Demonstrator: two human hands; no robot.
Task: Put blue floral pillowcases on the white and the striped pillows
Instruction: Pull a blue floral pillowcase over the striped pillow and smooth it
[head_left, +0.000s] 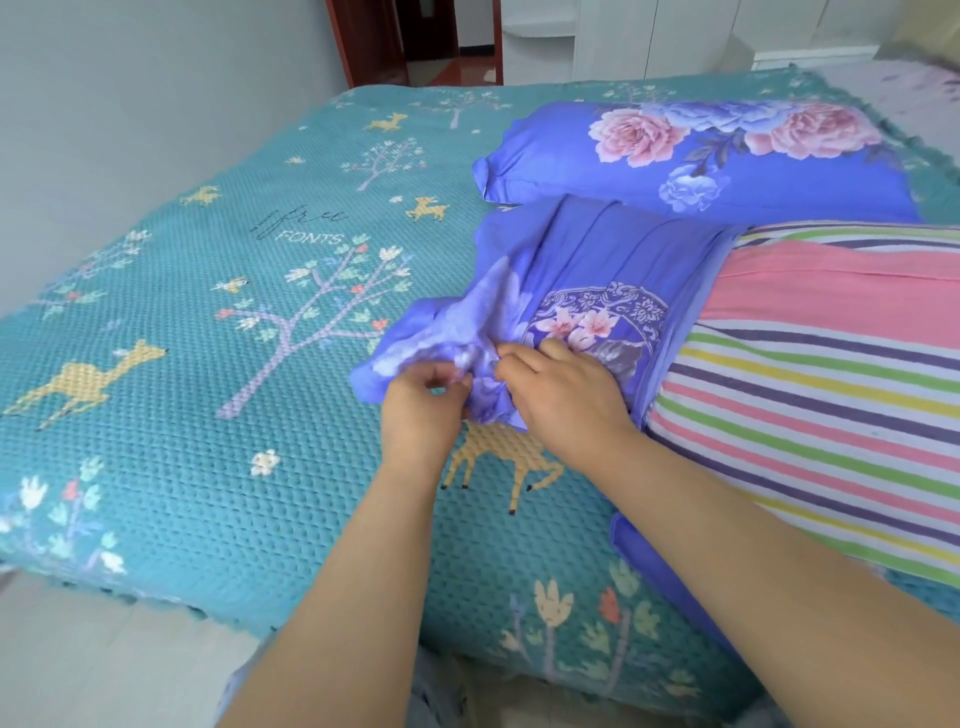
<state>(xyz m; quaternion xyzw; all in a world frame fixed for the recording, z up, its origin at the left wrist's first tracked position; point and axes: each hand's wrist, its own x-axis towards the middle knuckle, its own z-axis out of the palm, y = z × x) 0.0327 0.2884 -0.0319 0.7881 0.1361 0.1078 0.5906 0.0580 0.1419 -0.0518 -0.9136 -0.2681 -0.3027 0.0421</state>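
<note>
While two hands' fingers (457, 382) pinch one pillowcase (587, 291), two pillows (810, 395) lie beside.

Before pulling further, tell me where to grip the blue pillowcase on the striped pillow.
Grip the blue pillowcase at its bunched open edge, coming from the left end, where both hands, left hand and right hand, already pinch it. The striped pillow sticks out to the right, so that loose edge probably has to travel that way.
</note>
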